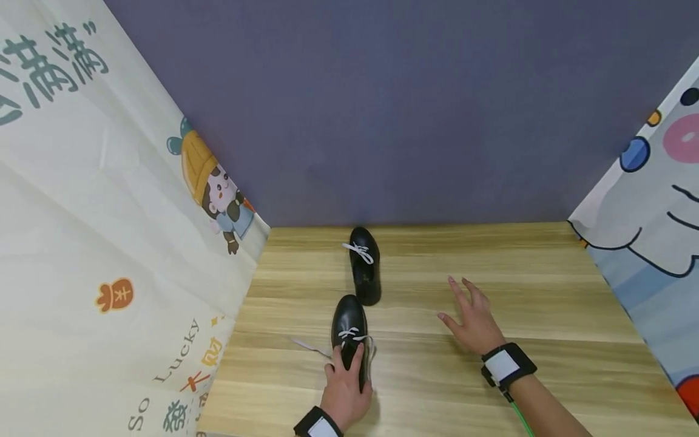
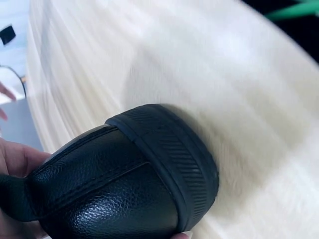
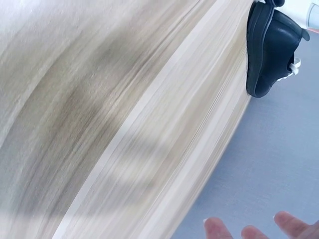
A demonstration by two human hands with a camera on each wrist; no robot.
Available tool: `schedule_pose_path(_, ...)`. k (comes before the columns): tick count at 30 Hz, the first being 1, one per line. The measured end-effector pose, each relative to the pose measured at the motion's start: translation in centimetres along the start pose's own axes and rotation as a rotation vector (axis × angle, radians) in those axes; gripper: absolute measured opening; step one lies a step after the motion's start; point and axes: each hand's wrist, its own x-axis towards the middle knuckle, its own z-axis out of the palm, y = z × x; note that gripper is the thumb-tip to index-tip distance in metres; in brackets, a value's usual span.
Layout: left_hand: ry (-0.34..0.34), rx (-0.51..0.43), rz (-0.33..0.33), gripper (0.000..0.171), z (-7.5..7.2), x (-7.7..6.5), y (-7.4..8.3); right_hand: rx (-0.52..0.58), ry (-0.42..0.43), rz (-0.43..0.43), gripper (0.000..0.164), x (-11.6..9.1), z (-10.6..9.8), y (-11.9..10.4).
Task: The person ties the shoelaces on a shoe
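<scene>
Two black leather lace-up shoes with white laces stand on the wood-grain table. The near shoe [image 1: 347, 314] points away from me, its laces loose, with one end trailing left over the tabletop. My left hand [image 1: 346, 389] grips this shoe around its opening and sides, fingers near the tongue. Its black heel [image 2: 114, 184] and ribbed sole edge fill the lower left wrist view. Just beyond its toe is the far shoe [image 1: 366, 267], its lace tied in a bow. My right hand [image 1: 474, 321] is held over the table to the right, fingers spread, holding nothing.
The wood-grain tabletop [image 1: 535, 273] ends at a grey-blue surface [image 1: 382, 109] behind it. A white printed cloth [image 1: 109, 230] hangs along the left side, and a cartoon-printed cloth [image 1: 644, 255] along the right. A green cable [image 1: 521, 416] runs from the right wrist band.
</scene>
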Motion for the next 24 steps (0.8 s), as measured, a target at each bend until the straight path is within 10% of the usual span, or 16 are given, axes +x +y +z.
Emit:
schedule_pose_path(13, -0.133, 0.028, 0.071, 0.069, 1.0, -2.8, 2.5, -0.013, -0.041, 0.057, 0.084, -1.6, -0.7, -0.6)
schedule_pose_path(24, -0.127, -0.052, 0.184, 0.052, 1.0, -2.3, 3.3, 0.032, -0.051, 0.059, 0.084, -3.1, -0.1, -1.5)
